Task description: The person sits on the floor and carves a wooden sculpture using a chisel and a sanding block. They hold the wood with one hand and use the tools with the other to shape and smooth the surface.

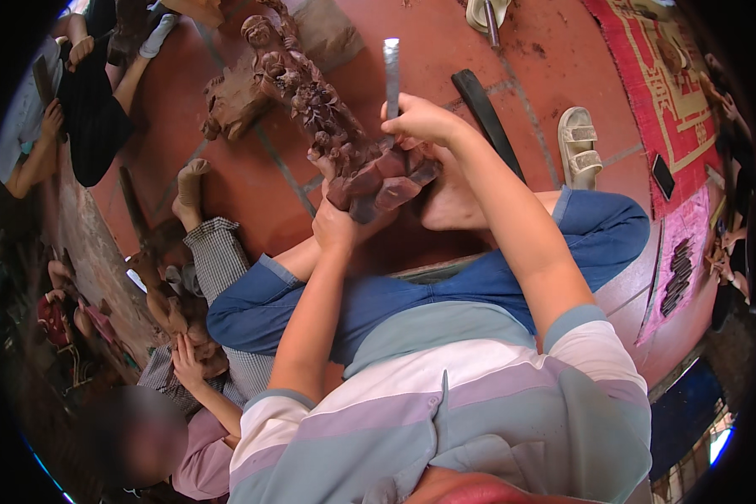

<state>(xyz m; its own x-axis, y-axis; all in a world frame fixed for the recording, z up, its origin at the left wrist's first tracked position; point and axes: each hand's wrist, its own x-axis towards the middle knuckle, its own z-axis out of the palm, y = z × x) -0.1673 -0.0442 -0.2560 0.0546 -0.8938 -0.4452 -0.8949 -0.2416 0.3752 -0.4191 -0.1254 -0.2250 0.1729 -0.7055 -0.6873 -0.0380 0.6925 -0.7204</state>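
A reddish-brown wooden carving (311, 101) with figures on it slants from the top of the view down to its chunky base near my bare feet. My left hand (334, 223) is closed on the side of that base. Above the base, my right hand (422, 120) grips a flat, narrow grey strip (391, 76) with a bright upper end. The strip stands upright between thumb and fingers, its lower end close to the carving. Whether it is metal or an abrasive strip, I cannot make out.
A rough wooden block (237, 101) lies beside the carving. To the right are a dark bar (487, 122), a sandal (579, 143), a phone (663, 176) and a pink cloth (685, 227) with several dark tools. A co-worker's hand (186, 363) touches another carving at left.
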